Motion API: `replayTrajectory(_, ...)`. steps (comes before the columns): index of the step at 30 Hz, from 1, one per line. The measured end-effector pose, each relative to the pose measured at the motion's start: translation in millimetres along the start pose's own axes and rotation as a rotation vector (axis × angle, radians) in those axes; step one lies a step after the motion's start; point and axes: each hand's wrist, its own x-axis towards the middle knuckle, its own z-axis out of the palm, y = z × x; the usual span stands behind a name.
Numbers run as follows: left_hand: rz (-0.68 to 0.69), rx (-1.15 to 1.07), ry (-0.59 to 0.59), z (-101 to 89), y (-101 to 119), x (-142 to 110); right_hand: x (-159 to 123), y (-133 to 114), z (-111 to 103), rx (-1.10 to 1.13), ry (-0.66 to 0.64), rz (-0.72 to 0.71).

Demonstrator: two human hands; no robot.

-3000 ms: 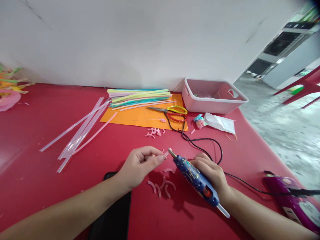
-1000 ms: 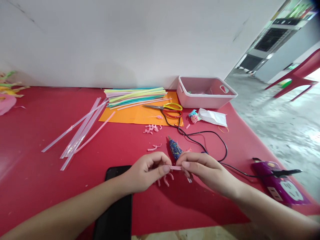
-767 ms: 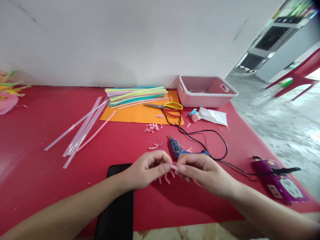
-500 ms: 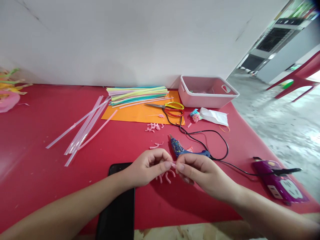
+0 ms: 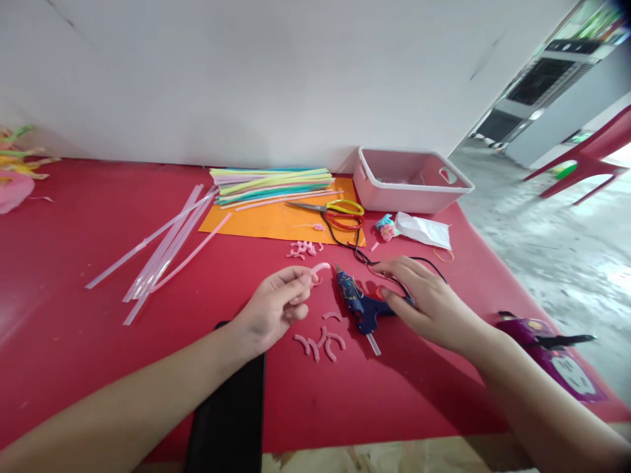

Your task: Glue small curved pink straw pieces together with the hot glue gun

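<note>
My left hand point(image 5: 276, 305) pinches a short curved piece of pink pipe cleaner point(image 5: 321, 267) between thumb and index finger. On the red tabletop lies a blue hot glue gun point(image 5: 357, 302), its nozzle pointing away and a clear glue stick point(image 5: 373, 344) showing at its rear. Over the end of its handle hovers my right hand point(image 5: 419, 292), fingers apart; whether it touches the handle I cannot tell. Between the hands and nearer to me are several loose curved pink pieces point(image 5: 329, 343). Farther off sits a small heap of joined pink pieces point(image 5: 302, 249).
An orange sheet point(image 5: 266, 226) bears a bundle of coloured pipe cleaners point(image 5: 273, 186) and scissors point(image 5: 340, 213). Behind right stands a pink basket point(image 5: 409, 194). Plastic-wrapped strips point(image 5: 165, 253) lie left, a black phone point(image 5: 229, 414) near my left forearm. A black cord runs to a purple power strip point(image 5: 557, 361).
The glue gun went from my right hand onto the table. Both hands then pinched the pink piece together; now my right hand has let go and moved right, over the gun's handle.
</note>
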Motion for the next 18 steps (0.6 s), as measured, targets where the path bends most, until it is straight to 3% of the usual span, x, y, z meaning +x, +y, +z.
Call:
replayTrajectory(5, -0.09, -0.157, 0.048, -2.3, 7.9, 4.5, -7.2, 6.8, 12.3, -0.07, -0.199, -0.05)
replayTrajectory(9, -0.141, -0.219, 0.063, -1.9, 9.0, 4.8, -10.7, 4.1, 19.2, -0.078, -0.216, -0.051)
replayTrajectory(13, -0.164, -0.232, 0.076, -0.4, 8.7, 6.3, -13.1, 9.3, 21.8, -0.03, -0.147, 0.006)
replayTrajectory(18, -0.214, -0.188, 0.054, 2.8, 5.9, 3.7, -20.3, 8.3, 27.4, 0.178, 0.085, 0.087)
